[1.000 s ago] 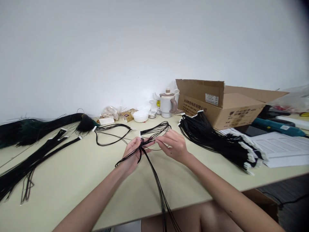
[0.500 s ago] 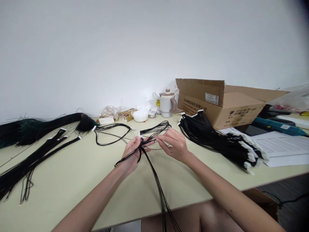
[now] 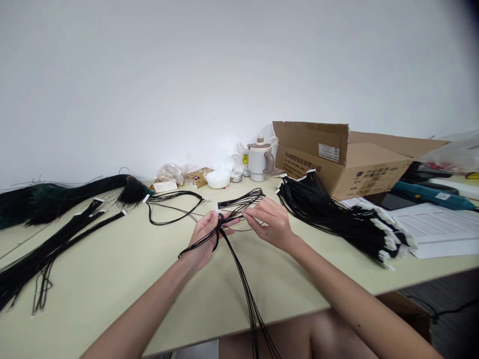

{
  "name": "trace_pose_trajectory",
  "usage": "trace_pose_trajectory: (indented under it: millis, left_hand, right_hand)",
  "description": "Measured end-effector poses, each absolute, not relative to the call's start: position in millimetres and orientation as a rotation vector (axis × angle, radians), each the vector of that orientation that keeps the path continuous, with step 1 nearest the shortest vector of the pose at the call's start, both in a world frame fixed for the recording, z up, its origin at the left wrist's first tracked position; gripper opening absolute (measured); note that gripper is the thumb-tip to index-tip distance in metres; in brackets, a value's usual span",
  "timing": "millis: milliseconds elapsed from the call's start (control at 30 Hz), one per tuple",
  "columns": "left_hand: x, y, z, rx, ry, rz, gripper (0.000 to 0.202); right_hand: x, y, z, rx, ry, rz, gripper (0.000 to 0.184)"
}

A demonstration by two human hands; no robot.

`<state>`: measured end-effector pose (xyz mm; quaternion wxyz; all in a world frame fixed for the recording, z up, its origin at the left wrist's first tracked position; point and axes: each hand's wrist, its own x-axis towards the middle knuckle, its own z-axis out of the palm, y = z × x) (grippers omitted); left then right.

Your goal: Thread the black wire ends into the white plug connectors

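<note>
My left hand [image 3: 205, 239] is closed round a bundle of thin black wires [image 3: 243, 284] over the middle of the pale table [image 3: 112, 279]. The wires run from my palm down past the table's front edge, and a looped part [image 3: 243, 198] fans out beyond my fingers. A small white connector [image 3: 218, 208] shows at my left fingertips. My right hand [image 3: 270, 223] pinches the wires just right of the left hand, fingertips almost touching it.
A large heap of black wire sets with white ends [image 3: 344, 222] lies right of my hands. Behind it stands an open cardboard box [image 3: 344, 157]. A white jug [image 3: 259, 162], small tubs and packets sit at the back. More black wire bundles [image 3: 45, 249] lie left.
Almost nothing differs. My right hand has shifted very slightly up and toward the left hand on the wires.
</note>
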<state>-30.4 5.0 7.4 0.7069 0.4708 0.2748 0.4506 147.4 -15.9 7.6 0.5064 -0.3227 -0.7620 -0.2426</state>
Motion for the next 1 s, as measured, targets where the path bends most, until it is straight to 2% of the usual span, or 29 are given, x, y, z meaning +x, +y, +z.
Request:
trace_pose_trajectory:
  millis: [833, 1000]
  left_hand:
    - [-27.8, -0.6, 6.7, 1.212, 0.652, 0.917, 0.029]
    - [-26.5, -1.0, 4.0, 1.291, 0.643, 0.856, 0.028]
  right_hand:
    - [142.2, -16.5, 4.6, -0.854, -1.875, -0.636, 0.004]
    - [135.5, -16.6, -1.4, -0.894, -1.891, -0.691, 0.009]
